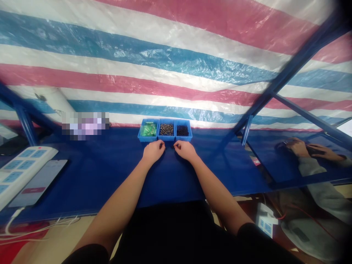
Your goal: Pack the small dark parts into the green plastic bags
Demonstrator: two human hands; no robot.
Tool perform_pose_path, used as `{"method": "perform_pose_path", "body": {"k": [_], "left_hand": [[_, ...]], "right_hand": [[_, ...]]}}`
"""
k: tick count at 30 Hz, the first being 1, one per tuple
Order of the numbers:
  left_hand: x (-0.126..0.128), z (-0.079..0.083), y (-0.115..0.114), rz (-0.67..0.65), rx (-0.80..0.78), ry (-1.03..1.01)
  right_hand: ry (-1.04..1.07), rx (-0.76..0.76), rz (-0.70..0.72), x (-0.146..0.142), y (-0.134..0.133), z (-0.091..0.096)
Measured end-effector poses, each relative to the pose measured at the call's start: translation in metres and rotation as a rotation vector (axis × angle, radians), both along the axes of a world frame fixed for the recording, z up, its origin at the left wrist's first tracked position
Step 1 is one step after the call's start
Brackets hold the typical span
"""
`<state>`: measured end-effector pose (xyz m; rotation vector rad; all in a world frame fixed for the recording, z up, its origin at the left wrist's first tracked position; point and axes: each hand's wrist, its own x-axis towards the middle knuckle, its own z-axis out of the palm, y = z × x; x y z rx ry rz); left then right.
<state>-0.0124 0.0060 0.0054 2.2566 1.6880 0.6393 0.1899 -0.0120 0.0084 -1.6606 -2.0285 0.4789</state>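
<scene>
Three small blue bins stand side by side at the back of the blue table. Clear green pieces fill the left bin (147,139), small brass-and-dark pieces the middle bin (166,138), and small black pieces the right bin (183,139). Just in front of the left and middle bins, my left hand (154,150) is closed in a pinch. My right hand (186,149) is pinched likewise, close before the right bin. A small gap separates the two hands. Whatever sits between the fingertips of either hand is too small to make out.
A white power strip (26,172) and a phone (41,183) with a cable lie at left. Blue frame posts (247,130) rise on both sides before a striped tarp (176,84). At right, another person's hands (298,147) work at a neighbouring table.
</scene>
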Motion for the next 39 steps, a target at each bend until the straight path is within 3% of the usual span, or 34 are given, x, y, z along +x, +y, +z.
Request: {"method": "perform_pose_path", "body": {"k": [7,21,39], "left_hand": [[0.0098,-0.0020,-0.0086,-0.227,0.018,-0.333],[0.0108,-0.0045,-0.0051,-0.167,0.066,-0.470],[0.0101,-0.0024,-0.0075,-0.164,0.046,-0.459]], "right_hand": [[0.292,0.195,0.077,-0.0043,-0.0026,-0.0010],[0.511,0.238,0.037,-0.0078,-0.0023,-0.0010],[0.574,0.124,0.022,-0.0081,-0.0036,-0.0001]]}}
